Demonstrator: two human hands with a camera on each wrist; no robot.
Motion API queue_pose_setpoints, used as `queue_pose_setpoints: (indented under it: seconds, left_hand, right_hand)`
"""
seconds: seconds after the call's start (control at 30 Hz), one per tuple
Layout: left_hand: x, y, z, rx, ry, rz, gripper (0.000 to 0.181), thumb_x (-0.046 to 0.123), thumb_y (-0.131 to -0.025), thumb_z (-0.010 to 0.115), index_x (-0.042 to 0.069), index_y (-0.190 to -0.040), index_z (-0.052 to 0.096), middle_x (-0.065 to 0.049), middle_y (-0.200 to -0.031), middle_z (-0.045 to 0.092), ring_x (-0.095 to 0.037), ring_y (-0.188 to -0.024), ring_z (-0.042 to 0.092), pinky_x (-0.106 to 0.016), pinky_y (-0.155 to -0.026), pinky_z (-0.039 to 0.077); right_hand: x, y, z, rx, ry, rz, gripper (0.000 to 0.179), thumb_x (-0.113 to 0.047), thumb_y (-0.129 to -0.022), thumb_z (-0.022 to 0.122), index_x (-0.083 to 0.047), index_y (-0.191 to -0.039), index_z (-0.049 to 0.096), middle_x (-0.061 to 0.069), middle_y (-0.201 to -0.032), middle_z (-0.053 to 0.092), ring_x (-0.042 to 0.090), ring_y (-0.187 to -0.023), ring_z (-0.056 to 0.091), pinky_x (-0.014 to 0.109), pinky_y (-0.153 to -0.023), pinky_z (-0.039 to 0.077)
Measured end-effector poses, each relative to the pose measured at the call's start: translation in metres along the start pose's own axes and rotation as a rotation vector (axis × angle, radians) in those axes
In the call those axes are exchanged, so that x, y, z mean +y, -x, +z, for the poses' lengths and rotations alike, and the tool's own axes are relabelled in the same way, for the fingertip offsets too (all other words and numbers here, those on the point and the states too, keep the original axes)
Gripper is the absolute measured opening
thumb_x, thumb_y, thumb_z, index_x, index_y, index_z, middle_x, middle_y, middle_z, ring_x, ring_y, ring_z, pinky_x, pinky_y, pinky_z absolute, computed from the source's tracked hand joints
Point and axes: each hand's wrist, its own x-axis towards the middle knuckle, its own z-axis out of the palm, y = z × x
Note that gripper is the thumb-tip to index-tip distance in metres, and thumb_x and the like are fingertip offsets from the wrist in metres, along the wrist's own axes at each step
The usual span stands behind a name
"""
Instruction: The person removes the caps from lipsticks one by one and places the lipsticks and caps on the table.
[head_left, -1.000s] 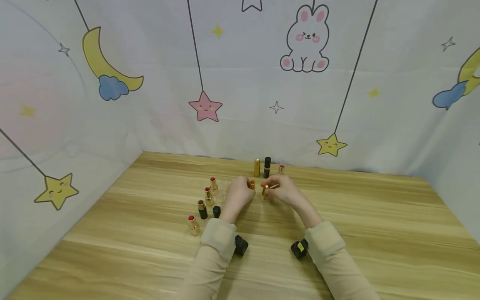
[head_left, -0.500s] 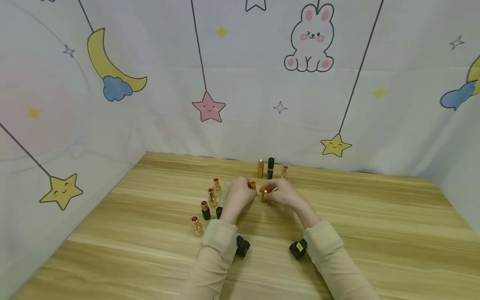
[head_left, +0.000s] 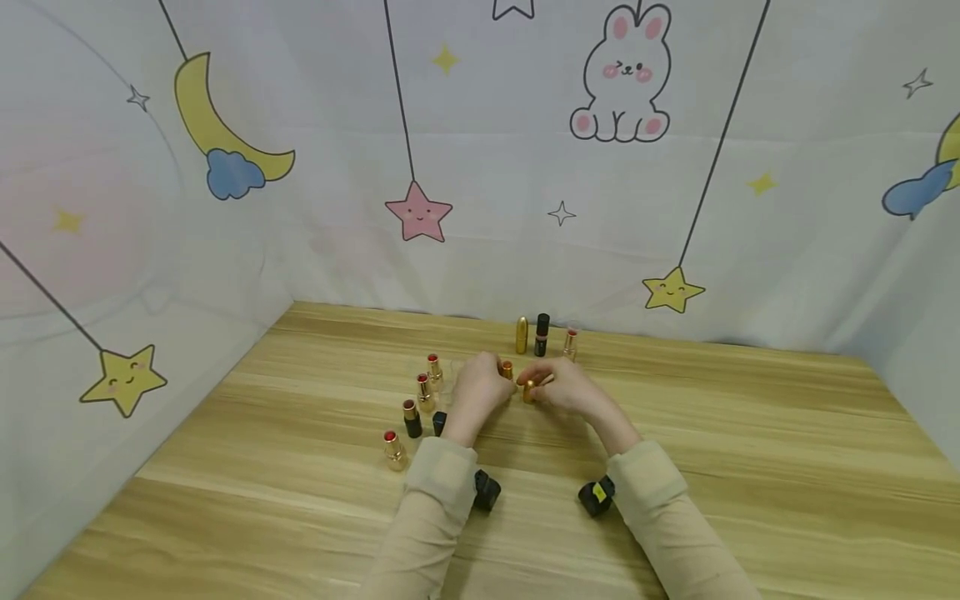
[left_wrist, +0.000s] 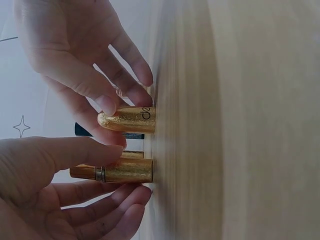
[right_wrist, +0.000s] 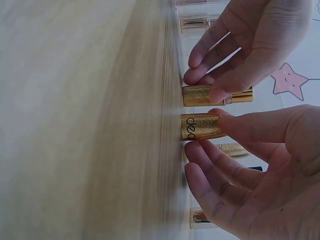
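My left hand [head_left: 480,390] pinches an uncapped gold lipstick [left_wrist: 131,171] between thumb and fingers. It stands upright, its base right at the tabletop. Close to its right, my right hand [head_left: 564,385] pinches a rounded gold lipstick cap [right_wrist: 200,126] with dark lettering on its side. That cap is upright too, domed end up and lower rim at the table surface. A narrow gap separates cap and lipstick in the right wrist view.
Behind the hands stand a gold bullet-shaped lipstick [head_left: 522,335], a black-capped tube [head_left: 542,335] and a clear-capped lipstick [head_left: 571,343]. Several uncapped lipsticks, including a black-based one [head_left: 412,419], form a row at left. A black cap [head_left: 439,423] sits beside the left wrist.
My right hand has lowered the gold cap toward the tabletop and slightly left, nearer the lipstick. The left hand keeps its grip in about the same place. The head view has shifted slightly.
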Motion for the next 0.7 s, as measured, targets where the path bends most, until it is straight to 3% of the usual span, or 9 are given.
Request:
queue_pose_setpoints:
  seconds: [0.3,0.7]
  left_hand:
    - [0.003,0.000,-0.004,-0.009,0.022,0.016,0.021,0.011,-0.081,0.071,0.003,-0.099,0.068,-0.011,-0.092,0.068,-0.023,-0.079,0.059,-0.036,-0.069,0.050]
    - [0.008,0.000,-0.009,0.008,0.093,0.107,0.039,0.023,-0.086,0.071,0.007,-0.121,0.064,-0.012,-0.114,0.067,-0.027,-0.102,0.064,-0.042,-0.085,0.053]
  right_hand:
    - [-0.003,0.002,-0.006,-0.016,-0.055,0.026,0.038,-0.007,-0.090,0.063,-0.002,-0.127,0.059,0.024,-0.122,0.060,0.039,-0.114,0.058,0.049,-0.094,0.049]
    - [-0.001,0.007,-0.022,0.010,-0.099,0.018,0.035,-0.012,-0.096,0.055,0.000,-0.128,0.058,0.023,-0.125,0.060,0.037,-0.113,0.058,0.048,-0.092,0.050]
